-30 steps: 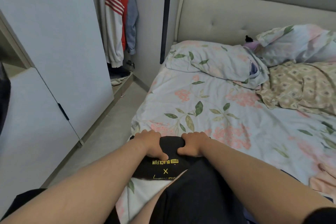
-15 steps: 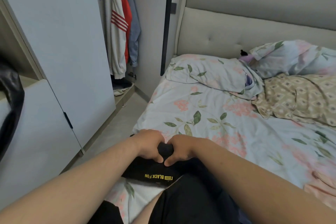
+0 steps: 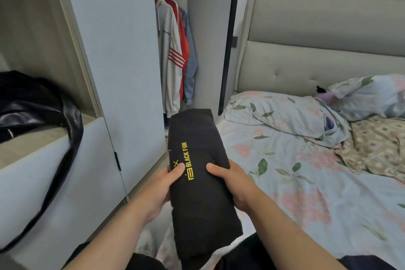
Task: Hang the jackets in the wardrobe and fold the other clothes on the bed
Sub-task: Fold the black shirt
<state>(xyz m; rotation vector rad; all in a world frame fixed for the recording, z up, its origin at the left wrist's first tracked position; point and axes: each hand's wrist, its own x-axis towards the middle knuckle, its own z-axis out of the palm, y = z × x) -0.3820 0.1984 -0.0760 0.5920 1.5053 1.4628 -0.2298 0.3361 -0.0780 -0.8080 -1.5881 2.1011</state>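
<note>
A: Whereabouts, the folded black garment (image 3: 201,173)?
B: Held up in front of the body, over the near left edge of the bed (image 3: 306,193), long way pointing toward the wardrobe (image 3: 122,61). Folded into a narrow bundle, yellow "BLACK FUN" print facing up.
A: And the grip?
B: Clasped from both sides. Left hand (image 3: 160,188) curled round the left edge, thumb on top just beside the print. Right hand (image 3: 232,184) curled round the right edge, thumb likewise flat on the top face. Fingers of both tucked underneath, out of sight.
A: Touching the sheet anywhere?
B: Hard to tell at the near end; far end plainly in the air.
A: Jackets?
B: Hanging in the open gap of the wardrobe beyond: white jacket (image 3: 171,68) with red stripes in front, red jacket (image 3: 185,50) behind, blue denim jacket (image 3: 191,72) at the right.
A: Elsewhere?
B: Floral pillow (image 3: 278,114) against the padded headboard (image 3: 317,59), beige patterned blanket (image 3: 377,142) crumpled at the right, black bag (image 3: 32,103) on the shelf at the left
</note>
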